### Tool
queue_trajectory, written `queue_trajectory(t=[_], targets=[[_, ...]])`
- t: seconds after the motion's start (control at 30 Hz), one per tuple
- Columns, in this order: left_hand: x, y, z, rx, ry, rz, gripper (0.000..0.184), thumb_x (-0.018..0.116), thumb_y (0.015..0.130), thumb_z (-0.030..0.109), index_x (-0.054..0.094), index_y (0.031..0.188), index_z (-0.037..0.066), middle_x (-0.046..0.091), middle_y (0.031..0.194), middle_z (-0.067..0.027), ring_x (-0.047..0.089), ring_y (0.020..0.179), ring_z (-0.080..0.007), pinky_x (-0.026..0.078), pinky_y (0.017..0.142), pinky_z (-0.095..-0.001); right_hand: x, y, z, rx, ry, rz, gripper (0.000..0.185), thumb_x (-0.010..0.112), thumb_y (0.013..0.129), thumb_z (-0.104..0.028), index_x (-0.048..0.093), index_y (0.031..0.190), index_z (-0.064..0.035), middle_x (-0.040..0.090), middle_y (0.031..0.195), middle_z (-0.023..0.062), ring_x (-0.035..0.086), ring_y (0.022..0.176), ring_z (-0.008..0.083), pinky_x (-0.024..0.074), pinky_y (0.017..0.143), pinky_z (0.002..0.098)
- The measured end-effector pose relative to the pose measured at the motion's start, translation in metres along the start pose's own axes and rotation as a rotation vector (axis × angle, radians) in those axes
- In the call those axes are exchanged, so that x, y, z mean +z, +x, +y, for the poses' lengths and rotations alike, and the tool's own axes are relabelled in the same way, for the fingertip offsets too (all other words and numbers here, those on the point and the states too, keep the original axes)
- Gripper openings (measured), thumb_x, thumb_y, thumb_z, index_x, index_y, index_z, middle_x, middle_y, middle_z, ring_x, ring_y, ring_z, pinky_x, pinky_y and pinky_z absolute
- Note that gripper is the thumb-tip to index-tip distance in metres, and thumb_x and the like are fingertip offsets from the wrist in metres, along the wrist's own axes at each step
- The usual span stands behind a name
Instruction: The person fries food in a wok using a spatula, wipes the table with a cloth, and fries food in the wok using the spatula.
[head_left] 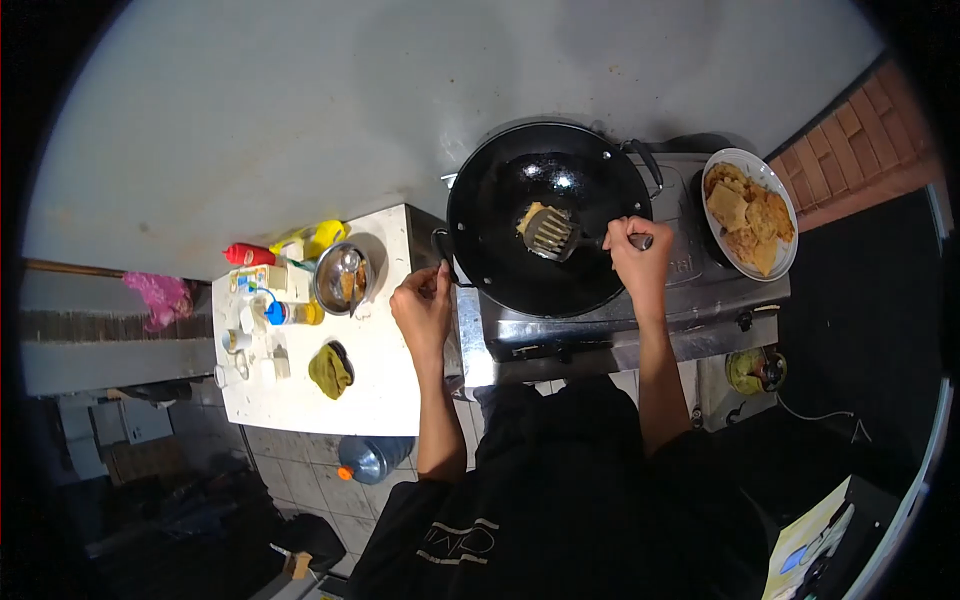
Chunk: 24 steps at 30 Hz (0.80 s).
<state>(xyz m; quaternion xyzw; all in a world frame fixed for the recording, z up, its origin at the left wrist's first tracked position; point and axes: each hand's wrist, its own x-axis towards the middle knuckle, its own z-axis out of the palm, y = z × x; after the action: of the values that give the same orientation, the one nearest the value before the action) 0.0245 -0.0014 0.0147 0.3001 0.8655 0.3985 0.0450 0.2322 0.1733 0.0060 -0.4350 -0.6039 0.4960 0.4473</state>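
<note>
A large black wok (540, 285) sits on the metal stove, oily and shiny inside. My right hand (638, 255) is closed round the handle of a slotted spatula (552, 235), whose head lies over a small piece of yellowish food (530, 215) in the wok. At the wok's left side, my left hand (424, 302) has its fingers pinched together by the looped handle (443, 246). Whether they grip that handle or something small is too unclear to tell.
Right of the wok, a white bowl (789, 250) holds flat browned food pieces. On the white table (385, 385) at left are a metal bowl (322, 292) with a spoon, a red bottle (248, 254), several containers and a green cloth (329, 370). A blue water jug (378, 458) lies below.
</note>
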Motion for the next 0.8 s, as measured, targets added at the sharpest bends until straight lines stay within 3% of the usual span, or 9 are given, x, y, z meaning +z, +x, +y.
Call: queue_trajectory(t=[0.27,0.57,0.73,0.8], targets=[[0.0,0.006,0.0,0.013,0.023,-0.022,0.031,0.073,0.083,0.025,0.072,0.084,-0.006,0.066,0.065,-0.0163,0.064,0.055,-0.022,0.049,0.057,-0.0314,0.0,0.001,-0.002,0.003,-0.001,0.001,0.028,0.058,0.08,0.001,0.05,0.054,0.0051,0.056,0.053,0.0041,0.051,0.052,0.0053,0.0376,0.049,0.0239],[0.006,-0.001,0.006,-0.054,-0.006,0.027,0.028,0.072,0.085,0.023,0.072,0.085,-0.005,0.067,0.063,-0.0131,0.062,0.054,-0.0172,0.048,0.057,-0.0294,-0.008,0.019,0.006,-0.031,0.037,-0.063,0.026,0.059,0.079,0.002,0.051,0.055,0.0056,0.056,0.053,0.0051,0.053,0.052,0.0075,0.0407,0.051,0.0247],[0.009,-0.005,0.005,-0.139,0.016,0.018,0.034,0.069,0.087,0.03,0.072,0.091,-0.004,0.066,0.064,-0.0117,0.06,0.056,-0.0162,0.047,0.059,-0.031,-0.011,0.021,0.004,-0.067,0.035,-0.145,0.025,0.059,0.079,0.002,0.051,0.055,0.0059,0.056,0.052,0.0052,0.053,0.053,0.0074,0.0411,0.052,0.0252],[0.011,-0.005,0.007,-0.129,0.016,0.047,0.031,0.07,0.086,0.026,0.072,0.089,-0.004,0.066,0.064,-0.0125,0.06,0.056,-0.0161,0.048,0.059,-0.0301,-0.014,0.023,0.001,0.014,0.001,-0.076,0.025,0.059,0.079,0.002,0.051,0.056,0.0064,0.055,0.052,0.0051,0.052,0.052,0.0072,0.0405,0.052,0.0252]])
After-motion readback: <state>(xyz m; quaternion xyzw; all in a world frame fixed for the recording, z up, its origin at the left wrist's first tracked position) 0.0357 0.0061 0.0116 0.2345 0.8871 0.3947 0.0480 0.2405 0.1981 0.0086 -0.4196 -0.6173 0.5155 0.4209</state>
